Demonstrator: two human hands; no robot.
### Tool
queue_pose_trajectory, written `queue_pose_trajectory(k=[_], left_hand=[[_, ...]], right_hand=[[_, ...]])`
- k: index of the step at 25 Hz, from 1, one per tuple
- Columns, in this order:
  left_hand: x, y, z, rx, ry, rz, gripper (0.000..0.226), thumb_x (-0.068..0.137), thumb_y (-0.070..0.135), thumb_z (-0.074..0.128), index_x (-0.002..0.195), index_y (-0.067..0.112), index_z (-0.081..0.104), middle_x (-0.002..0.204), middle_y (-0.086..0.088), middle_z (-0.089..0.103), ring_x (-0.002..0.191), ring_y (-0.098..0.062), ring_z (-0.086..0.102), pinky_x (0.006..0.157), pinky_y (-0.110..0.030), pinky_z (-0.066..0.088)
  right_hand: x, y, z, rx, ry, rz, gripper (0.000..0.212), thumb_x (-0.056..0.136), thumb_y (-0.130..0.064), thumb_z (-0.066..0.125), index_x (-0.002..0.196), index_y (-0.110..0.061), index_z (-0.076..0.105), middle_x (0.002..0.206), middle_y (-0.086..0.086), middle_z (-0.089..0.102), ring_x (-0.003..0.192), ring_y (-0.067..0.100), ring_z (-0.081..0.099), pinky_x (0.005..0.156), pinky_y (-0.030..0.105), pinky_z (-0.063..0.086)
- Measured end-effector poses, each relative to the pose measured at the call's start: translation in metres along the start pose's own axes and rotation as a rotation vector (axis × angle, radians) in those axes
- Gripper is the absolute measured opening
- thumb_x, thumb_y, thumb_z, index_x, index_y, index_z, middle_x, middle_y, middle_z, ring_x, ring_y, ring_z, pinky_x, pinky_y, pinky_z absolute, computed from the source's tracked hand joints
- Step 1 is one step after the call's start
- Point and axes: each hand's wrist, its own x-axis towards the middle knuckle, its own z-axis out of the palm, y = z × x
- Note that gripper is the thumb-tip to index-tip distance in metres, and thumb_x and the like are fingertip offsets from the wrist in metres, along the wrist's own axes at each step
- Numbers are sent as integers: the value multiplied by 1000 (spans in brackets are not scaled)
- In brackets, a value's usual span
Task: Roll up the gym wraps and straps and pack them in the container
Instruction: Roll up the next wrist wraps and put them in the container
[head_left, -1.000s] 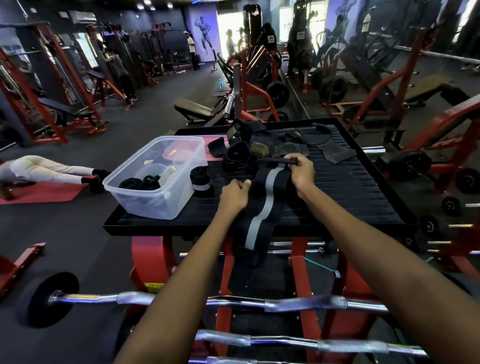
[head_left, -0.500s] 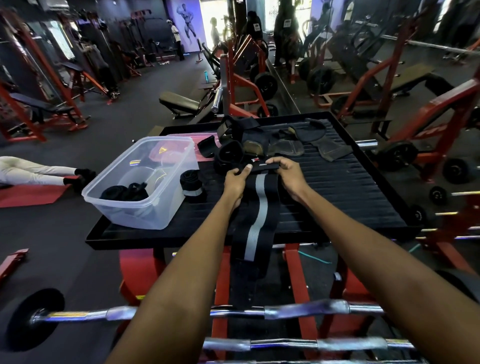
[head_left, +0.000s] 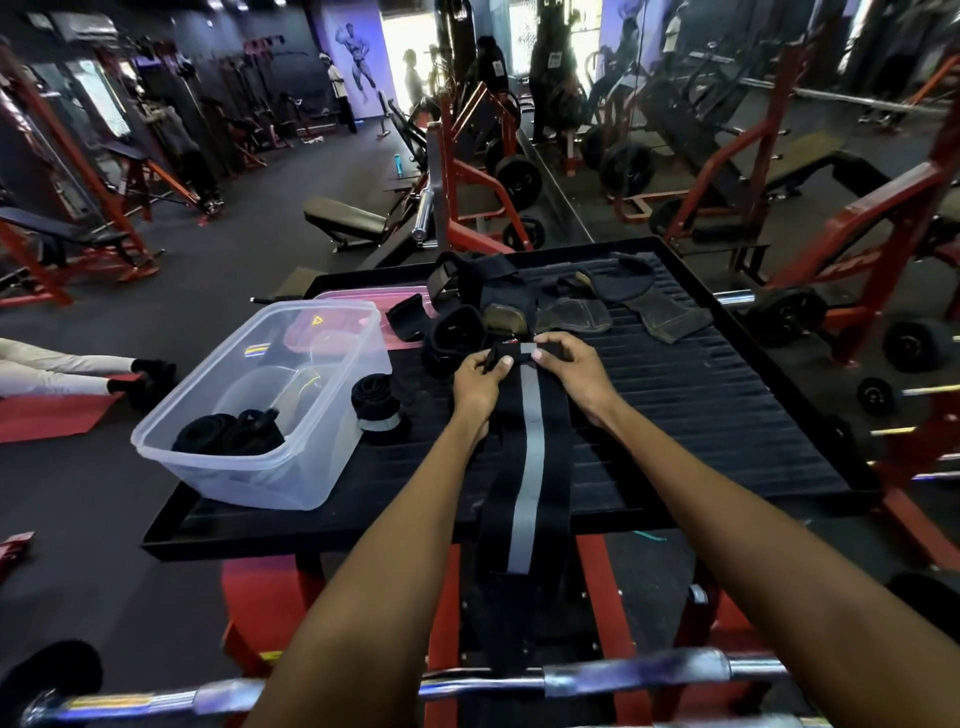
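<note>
My left hand (head_left: 480, 382) and right hand (head_left: 566, 366) pinch the far end of the striped wrap (head_left: 530, 467) (its tail overhangs the tabletop (head_left: 727, 415)). I'd roll tight, edges square.

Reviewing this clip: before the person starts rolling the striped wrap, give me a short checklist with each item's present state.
1. Both hands on the wrap's far end: ok. Left hand and right hand pinch the end of the black wrap with grey stripe.
2. Wrap lies flat and straight on the black tray table: ok.
3. Wrap's tail free: cannot tell; it hangs over the near edge, its end hidden.
4. Clear container open with room: ok; only a few dark rolls inside.
5. Rolling path clear: ok; the rolled wrap sits apart, to the left.
</note>
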Motion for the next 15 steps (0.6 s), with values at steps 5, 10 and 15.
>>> queue_pose_trajectory(k=[5,10,15], left_hand=[[1,-11,-6,-58,-69,117,31,88,4,60,118,3,54,106,-7,62,94,-13,61,82,-17,51],[5,-22,-11,23,-89,249,26,88,-6,53,107,12,57,112,-4,59,103,-11,56,90,-18,47],[7,-24,-9,-117,9,171,23,88,9,62,110,7,57,103,-3,62,94,-9,59,81,-15,48]], right_hand=[[5,10,1,-24,-65,-39,18,86,-4,63,104,-4,64,103,7,65,92,12,61,85,22,48],[2,10,1,73,-70,-31,14,86,-7,63,100,-8,65,95,-2,67,86,0,63,82,14,48],[4,10,4,41,-72,-58,19,82,4,64,100,-3,64,101,7,65,92,10,60,85,18,48]])
